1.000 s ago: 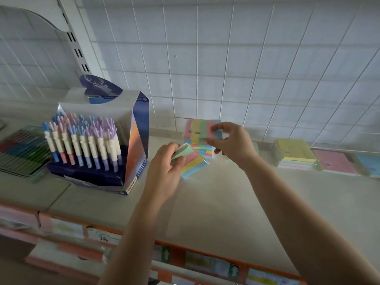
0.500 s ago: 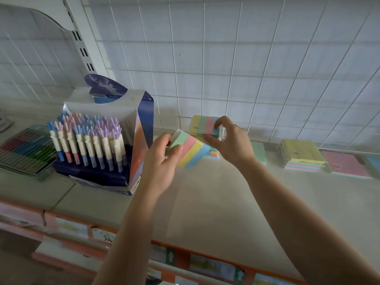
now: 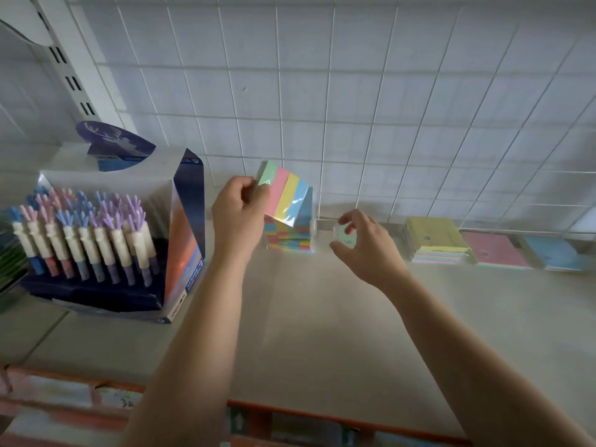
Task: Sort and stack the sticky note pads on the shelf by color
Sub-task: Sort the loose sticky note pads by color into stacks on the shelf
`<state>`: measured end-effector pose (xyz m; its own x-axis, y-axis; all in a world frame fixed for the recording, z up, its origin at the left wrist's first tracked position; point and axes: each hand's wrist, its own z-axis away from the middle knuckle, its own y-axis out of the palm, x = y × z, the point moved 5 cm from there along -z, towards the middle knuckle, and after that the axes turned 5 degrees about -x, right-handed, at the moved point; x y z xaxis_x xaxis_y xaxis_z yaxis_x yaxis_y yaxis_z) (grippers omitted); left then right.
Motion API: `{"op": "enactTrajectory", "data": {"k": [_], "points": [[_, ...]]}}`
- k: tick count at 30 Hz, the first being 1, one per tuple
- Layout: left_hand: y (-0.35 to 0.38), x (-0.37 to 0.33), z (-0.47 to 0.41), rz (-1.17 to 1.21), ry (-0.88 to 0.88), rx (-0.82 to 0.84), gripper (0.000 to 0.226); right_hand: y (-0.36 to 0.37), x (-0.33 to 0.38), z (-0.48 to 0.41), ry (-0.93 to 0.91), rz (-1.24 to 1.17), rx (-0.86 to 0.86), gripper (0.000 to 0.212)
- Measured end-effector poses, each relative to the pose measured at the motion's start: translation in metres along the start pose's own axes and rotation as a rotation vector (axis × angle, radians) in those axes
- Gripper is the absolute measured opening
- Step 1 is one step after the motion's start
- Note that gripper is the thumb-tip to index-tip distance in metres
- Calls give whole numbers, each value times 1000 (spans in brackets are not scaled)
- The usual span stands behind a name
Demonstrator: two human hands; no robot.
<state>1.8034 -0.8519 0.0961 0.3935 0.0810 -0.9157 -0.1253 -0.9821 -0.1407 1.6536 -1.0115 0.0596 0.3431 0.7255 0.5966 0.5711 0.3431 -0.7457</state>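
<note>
left grip (image 3: 237, 214) pinches striped pad (image 3: 283, 198), right grip (image 3: 364, 250) curls round green pad (image 3: 346, 235).

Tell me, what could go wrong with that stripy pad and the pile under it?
The left hand pinches the stripy pad only by its green end, tilted, so it might slip. Set down crooked, it could topple the stripy stack below. The right hand curls round the small green pad right beside that stack and might bump it.
</note>
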Motion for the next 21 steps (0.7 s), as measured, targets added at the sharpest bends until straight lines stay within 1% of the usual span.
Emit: {"op": "enactTrajectory", "data": {"k": [3, 6, 8, 11, 12, 14, 16, 18, 21], "points": [[5, -1, 1, -106, 37, -100, 12, -6, -9, 4, 1, 31, -2, 32], [4, 5, 4, -231, 30, -171, 28, -7, -15, 7, 10, 45, -10, 29], [7, 12, 5, -273, 44, -160, 28, -7, -16, 9, 18, 40, -17, 28], [11, 15, 8, -282, 160, -91, 20, -5, -17, 11, 13, 32, -20, 26], [13, 16, 10, -255, 162, -50, 20, -4, -17, 12, 12, 27, -23, 25], [15, 17, 13, -186, 108, 46, 24, -3, -17, 13, 8, 12, -29, 24], [15, 17, 17, -188, 107, 100, 32, -3, -18, 13, 11, 2, -35, 22], [12, 16, 19, -218, 169, 89, 36, -3, -21, 14, 17, -3, -42, 22], [11, 14, 21, -242, 278, 46, 30, -3, -24, 15, 15, -24, -40, 21]]}}
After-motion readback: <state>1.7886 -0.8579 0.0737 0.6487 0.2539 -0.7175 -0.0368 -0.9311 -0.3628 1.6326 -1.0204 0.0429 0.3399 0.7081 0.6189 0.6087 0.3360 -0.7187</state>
